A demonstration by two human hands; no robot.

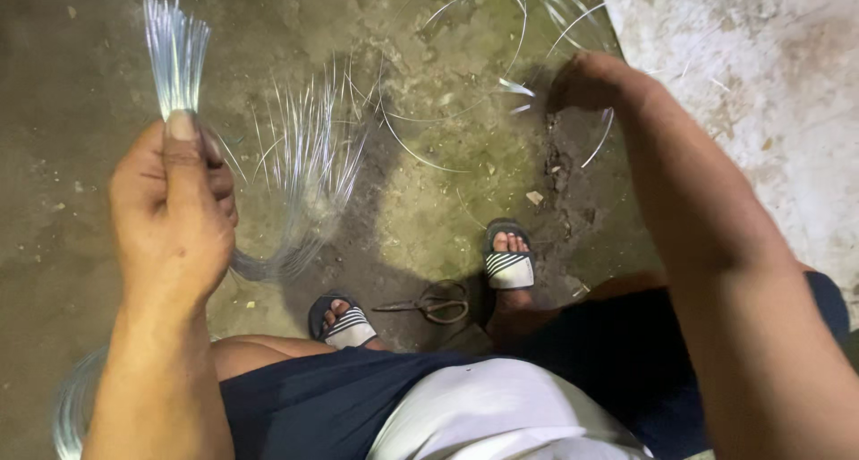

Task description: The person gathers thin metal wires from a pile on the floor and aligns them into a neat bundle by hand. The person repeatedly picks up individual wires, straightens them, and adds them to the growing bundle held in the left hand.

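Silvery, thin, springy wire strands (176, 53), gathered into a tight bundle, sit pinched in the left hand (172, 211): thumb pressed flat along the front, fingers curled behind, cut tips fanning upward above the thumbnail.

Below the fist, the same bundle trails down and curves away to the right as a loose spray of wire ends (304, 169) over the floor. More coiled wire shows blurred at the lower left edge.

Right hand (586, 80): reaching out, closed on one or a few of the long, pale, looping wire strands (501, 30) that arc across the ground at the top of view. How firmly it grips cannot be told; the fingers are turned away.

Judgement on handling: the bundle keeps tidy if the left thumb stays clamped near the tips so the ends remain level, while the right hand draws a single strand clear of the loops without snagging its neighbours; springy ends call for care near the face and bare toes.

Surroundings:
- Rough, stained grey-green concrete floor (429, 183), littered with small offcuts.
- Small metal scissors with rusty looped handles (434, 303), lying between the feet.
- Two black sandals with white striped straps (508, 259), one per foot.
- Dark blue shorts (322, 402).
- Pale plastered slab (761, 84), at the upper right.
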